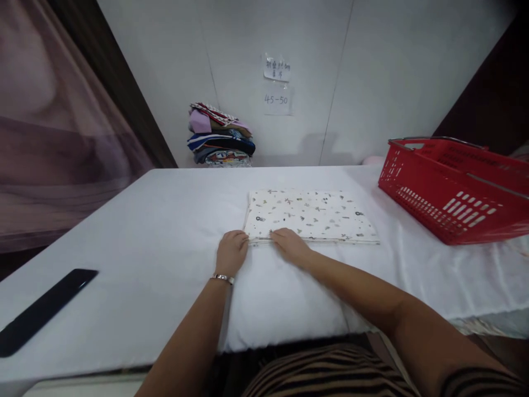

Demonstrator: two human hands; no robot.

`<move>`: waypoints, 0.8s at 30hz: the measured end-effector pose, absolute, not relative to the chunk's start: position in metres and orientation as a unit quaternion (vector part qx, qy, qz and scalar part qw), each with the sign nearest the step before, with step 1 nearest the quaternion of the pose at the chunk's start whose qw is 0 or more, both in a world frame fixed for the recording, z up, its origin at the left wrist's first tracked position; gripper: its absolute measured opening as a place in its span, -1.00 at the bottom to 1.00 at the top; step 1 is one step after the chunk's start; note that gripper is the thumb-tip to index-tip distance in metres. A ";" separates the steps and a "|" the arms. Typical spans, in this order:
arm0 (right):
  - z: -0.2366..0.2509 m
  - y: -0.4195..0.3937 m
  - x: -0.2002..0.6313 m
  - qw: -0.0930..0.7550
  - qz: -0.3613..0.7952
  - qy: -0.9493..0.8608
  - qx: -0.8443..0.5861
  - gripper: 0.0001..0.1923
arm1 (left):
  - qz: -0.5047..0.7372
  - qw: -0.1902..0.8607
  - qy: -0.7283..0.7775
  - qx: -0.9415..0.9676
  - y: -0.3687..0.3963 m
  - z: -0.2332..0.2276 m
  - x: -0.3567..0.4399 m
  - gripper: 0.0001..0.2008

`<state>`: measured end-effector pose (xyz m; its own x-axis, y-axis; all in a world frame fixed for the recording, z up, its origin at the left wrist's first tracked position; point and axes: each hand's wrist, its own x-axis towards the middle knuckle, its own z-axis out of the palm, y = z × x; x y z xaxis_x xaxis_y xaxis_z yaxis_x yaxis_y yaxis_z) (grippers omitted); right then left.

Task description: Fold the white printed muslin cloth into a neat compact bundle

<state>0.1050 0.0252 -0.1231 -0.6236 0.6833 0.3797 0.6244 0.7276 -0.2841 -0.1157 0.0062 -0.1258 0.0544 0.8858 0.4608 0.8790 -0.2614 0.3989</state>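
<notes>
A folded white cloth (309,212) with small printed figures lies flat in a rectangle on the white-covered table (157,248). At its near left corner, my left hand (232,251) has its fingers closed on the cloth's edge. My right hand (289,245) pinches the near edge a little farther right, its fingertips on the cloth. Several layers show along that near edge. The undersides of the fingers are hidden.
A red plastic basket (454,187) with metal handles stands at the right. A black flat object (45,309) lies at the left. Behind the table's far edge rises a pile of folded clothes (223,138). Paper signs (276,99) hang on the wall.
</notes>
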 end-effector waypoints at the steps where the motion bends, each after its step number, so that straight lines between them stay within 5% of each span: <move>1: -0.123 0.025 0.121 0.234 0.060 -0.897 -0.369 -0.69 | 0.319 0.004 0.611 0.725 0.006 -0.125 -0.115 -0.83; 11: -0.132 0.016 0.266 0.233 0.015 -0.868 -0.438 -0.64 | 0.290 -0.013 0.609 0.738 0.003 -0.120 -0.111 -0.84; 24: -0.143 0.007 0.295 0.226 -0.032 -0.874 -0.429 -0.62 | 0.195 -0.099 0.512 0.831 -0.009 -0.112 -0.102 -0.70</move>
